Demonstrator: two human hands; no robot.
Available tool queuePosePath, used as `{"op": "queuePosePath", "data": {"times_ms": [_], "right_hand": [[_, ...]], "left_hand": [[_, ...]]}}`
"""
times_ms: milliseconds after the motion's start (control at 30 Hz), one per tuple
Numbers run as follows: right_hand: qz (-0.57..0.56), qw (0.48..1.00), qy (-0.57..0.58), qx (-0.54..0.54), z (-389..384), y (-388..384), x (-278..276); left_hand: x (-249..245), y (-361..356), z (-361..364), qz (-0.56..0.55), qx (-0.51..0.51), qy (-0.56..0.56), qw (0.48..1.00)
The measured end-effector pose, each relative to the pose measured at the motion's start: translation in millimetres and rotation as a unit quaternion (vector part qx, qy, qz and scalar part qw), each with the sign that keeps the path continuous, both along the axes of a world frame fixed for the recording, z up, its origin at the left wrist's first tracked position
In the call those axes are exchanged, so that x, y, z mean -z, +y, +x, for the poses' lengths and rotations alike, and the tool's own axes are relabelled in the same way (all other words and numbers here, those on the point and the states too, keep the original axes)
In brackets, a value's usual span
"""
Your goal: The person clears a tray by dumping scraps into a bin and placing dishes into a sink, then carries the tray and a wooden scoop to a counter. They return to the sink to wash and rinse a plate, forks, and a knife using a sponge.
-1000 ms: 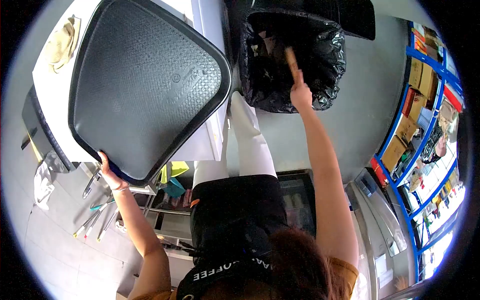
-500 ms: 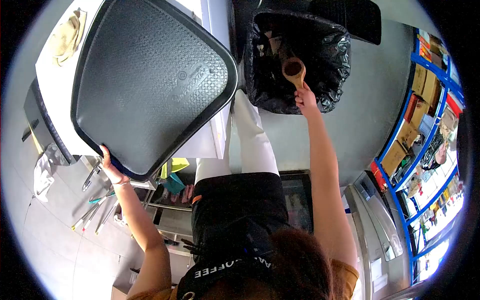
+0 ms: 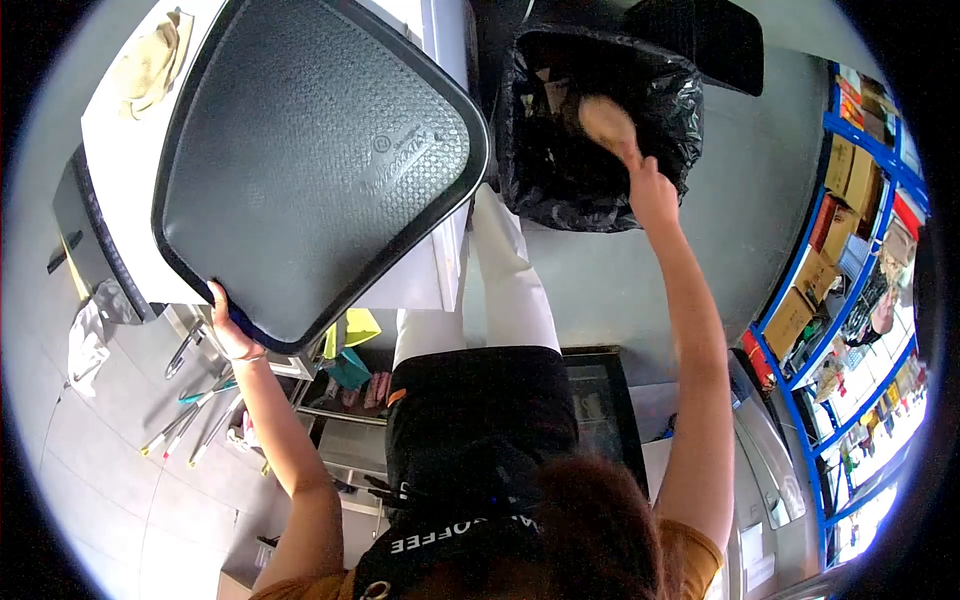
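Blur hides most of the wooden tool (image 3: pixel 605 120): only a pale rounded head shows, and its kind cannot be told. The fingers of the right hand (image 3: pixel 652 190) are hard to separate, but the grip is closed around the tool's handle, which is covered by the hand. The tray (image 3: pixel 310 170) hides most of the desk (image 3: pixel 115 190) behind it, and its top edge is cut off by the frame. The left hand (image 3: pixel 232 330) has its grip clamped on the tray's lower corner, thumb over the rim, with the other fingers out of sight behind it. The tray rises tilted from that grip, its textured face to the camera.

There are two hands, one tray, one tool, one bin (image 3: pixel 560 195) and one cloth (image 3: pixel 150 62). The cloth lies on the desk, well beyond the left grip, near the tray's far corner.

The bin stands on the floor just beyond the right grip, lined with a black bag. The tool's head is over its mouth. Inside lie pale and brownish scraps, too dim to name. A few thin rods (image 3: pixel 190 425) show below the left grip, too small to identify.
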State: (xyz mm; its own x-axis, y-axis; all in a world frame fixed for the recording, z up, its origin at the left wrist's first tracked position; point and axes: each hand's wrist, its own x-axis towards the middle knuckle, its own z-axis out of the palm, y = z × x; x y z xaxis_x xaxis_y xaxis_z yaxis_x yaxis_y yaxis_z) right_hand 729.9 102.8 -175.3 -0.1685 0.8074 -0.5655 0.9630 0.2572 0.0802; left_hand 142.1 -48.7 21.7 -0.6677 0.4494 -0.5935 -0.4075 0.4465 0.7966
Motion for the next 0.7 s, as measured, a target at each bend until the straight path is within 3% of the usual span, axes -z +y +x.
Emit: {"op": "queuePosePath", "data": {"times_ms": [33,167,267,300,333,367,400,433,533,700], "right_hand": [[0.01,0.999,0.045,-0.006,19.3,-9.9,27.5],[-0.065,0.998,-0.007,-0.023,15.3,-13.7,45.3],[-0.047,0.994,-0.02,0.095,-2.4,-11.7,42.0],[-0.006,0.992,0.024,0.122,4.9,-20.4,58.0],[-0.065,0.929,0.174,0.321,2.8,-23.0,49.8],[-0.114,0.801,0.312,0.497,-1.8,-19.3,35.7],[-0.152,0.619,0.432,0.638,-5.3,-15.7,20.3],[-0.157,0.509,0.526,0.663,-6.7,-23.1,1.9],[-0.168,0.316,0.666,0.654,-11.4,-50.7,-70.6],[-0.155,0.255,0.756,0.583,-26.1,-114.9,-176.5]], "left_hand": [[-6.9,8.3,10.5,-0.002,-0.014,-0.007,1.0],[-8.9,10.7,13.9,0.012,-0.015,-0.002,1.0],[-15.8,15.8,22.7,0.034,0.003,-0.042,0.999],[-9.3,8.7,11.5,0.032,0.005,-0.042,0.999],[-3.5,1.1,2.3,0.026,0.01,-0.044,0.999],[-6.4,5.1,7.1,0.031,0.019,-0.044,0.998],[-7.1,7.8,9.0,0.031,0.019,-0.039,0.999],[-7.7,6.9,10.0,0.03,0.019,-0.034,0.999],[-3.2,2.1,1.2,0.029,0.036,-0.017,0.999],[-0.5,0.1,-2.8,0.062,0.075,-0.075,0.992]]}}
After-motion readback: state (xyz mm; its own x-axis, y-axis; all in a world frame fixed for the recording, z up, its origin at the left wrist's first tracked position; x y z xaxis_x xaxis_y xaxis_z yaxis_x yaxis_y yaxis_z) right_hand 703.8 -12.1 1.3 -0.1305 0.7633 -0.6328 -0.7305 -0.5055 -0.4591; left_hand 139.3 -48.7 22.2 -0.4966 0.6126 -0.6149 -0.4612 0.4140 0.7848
